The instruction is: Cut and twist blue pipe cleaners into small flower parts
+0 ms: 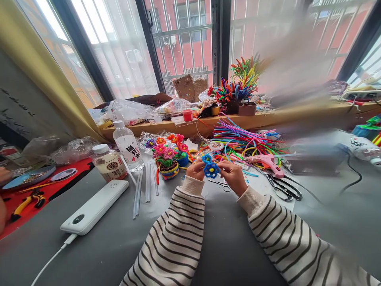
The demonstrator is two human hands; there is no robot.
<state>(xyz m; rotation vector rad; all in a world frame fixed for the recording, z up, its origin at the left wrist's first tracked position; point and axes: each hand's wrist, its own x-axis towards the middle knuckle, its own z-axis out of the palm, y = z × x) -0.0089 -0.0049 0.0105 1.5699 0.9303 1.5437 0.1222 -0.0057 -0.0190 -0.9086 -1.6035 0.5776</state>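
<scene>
Holding blue pipe-cleaner flowers [211, 170] btwn L hand [195, 171] & R hand [234, 176], approx. midway, up over grey table [226, 242]. Lying to R of L fingers, to L of R fingers; about equally near both. Stacked one above the other, long axis approx. upright in view, top leaning a bit L. Gripping w/ L fingers drawn in narrow at L edge; pinching w/ R thumb & finger nearly together at R edge. Can't tell exact contact behind petals. Nearby: small scissors [226, 188] below R hand, pink glue gun [263, 160] off to R, potted pipe-cleaner flowers [168, 171] to L.
</scene>
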